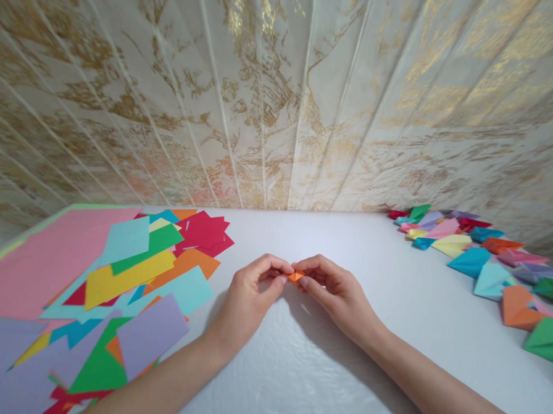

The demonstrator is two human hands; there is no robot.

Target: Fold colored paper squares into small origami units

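A small piece of folded orange paper (295, 276) is held just above the white table, near the middle of the head view. My left hand (248, 295) pinches its left side between thumb and fingers. From the right, my right hand (339, 293) pinches the other side in the same way. Creases meet near the paper's middle, and its outer ends are hidden by the fingertips. Both hands are closed on it, with the thumbs toward me.
Loose coloured paper sheets (134, 239) lie heaped on the left of the white table (276, 380), beside a large pink sheet (61, 255). Along the right edge runs a row of folded paper pieces (469, 262) in many colours. A gold-patterned pleated curtain (262, 109) hangs behind.
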